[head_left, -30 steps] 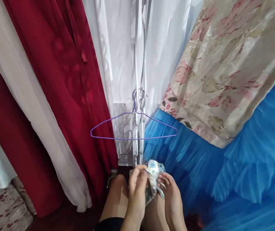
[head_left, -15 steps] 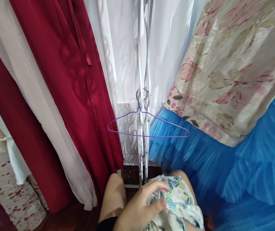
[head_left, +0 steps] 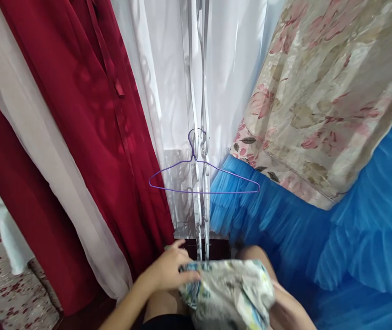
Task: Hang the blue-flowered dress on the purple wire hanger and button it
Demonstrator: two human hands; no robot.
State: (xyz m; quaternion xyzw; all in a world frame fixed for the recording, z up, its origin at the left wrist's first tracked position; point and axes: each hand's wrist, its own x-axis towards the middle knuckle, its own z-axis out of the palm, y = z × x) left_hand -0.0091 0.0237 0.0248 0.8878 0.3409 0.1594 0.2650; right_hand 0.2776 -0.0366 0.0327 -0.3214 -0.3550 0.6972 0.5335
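A floral white, blue and green cloth [head_left: 230, 288] lies spread over my lap, a bare knee showing above it. My left hand [head_left: 166, 272] grips the cloth's left edge, thumb and fingers pinched on it. My right hand [head_left: 285, 309] is at the cloth's right side, mostly hidden beneath the fabric, so its fingers do not show. A purple wire hanger [head_left: 203, 176] hangs empty on a white metal grille [head_left: 199, 114] straight ahead, above my hands.
Red curtain [head_left: 89, 114] and sheer white curtain [head_left: 38, 151] hang to the left. A blue tulle ruffle [head_left: 302, 229] and a floral bedspread [head_left: 326, 91] fill the right. Dark wooden floor and a patterned rug [head_left: 7, 298] lie at lower left.
The cloth, bunched between both hands a second ago, is now spread wide over my lap. My left hand moved left to its edge; my right hand went under the fabric.
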